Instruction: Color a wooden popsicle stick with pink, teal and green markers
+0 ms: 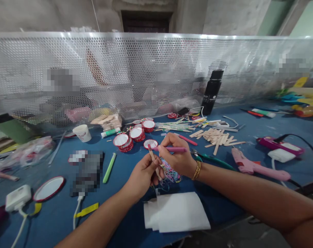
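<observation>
Over the blue tabletop (132, 220), near the middle of its front edge, the left hand (144, 170) pinches a flat, pale wooden stick (152, 156), tilted. Close beside it, the right hand (177, 156) grips a slim magenta pen-like rod (175, 149), its tip at the stick's upper end; whether they touch is hard to tell. Good control calls for a firm, low pinch, a steady right wrist and fingers clear of the multicoloured tangled threads (171, 173) below.
</observation>
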Motion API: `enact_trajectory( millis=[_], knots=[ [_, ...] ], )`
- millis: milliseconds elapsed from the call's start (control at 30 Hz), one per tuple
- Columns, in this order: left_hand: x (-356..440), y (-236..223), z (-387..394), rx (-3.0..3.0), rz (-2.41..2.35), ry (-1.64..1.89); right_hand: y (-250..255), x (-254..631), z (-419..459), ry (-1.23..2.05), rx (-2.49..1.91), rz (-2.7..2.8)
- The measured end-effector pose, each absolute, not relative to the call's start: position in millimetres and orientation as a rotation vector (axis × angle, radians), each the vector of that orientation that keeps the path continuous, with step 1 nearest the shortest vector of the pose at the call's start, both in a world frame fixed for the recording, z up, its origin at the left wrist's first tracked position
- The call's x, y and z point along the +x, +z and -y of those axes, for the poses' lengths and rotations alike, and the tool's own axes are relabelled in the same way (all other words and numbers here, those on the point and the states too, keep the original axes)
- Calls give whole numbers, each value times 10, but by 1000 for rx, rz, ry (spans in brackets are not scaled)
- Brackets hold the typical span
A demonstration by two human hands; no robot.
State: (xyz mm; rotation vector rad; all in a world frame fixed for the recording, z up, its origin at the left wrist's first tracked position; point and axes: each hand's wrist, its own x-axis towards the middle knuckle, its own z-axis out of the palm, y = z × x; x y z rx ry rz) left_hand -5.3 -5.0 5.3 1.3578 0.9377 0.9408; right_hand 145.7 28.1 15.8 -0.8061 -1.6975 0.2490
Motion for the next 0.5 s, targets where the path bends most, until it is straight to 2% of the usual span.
enact_trajectory(
  millis=[500],
  knots=[
    [-65,-14,10,1365,-940,947,133,1450,-304,295,-795,1734]
  ],
)
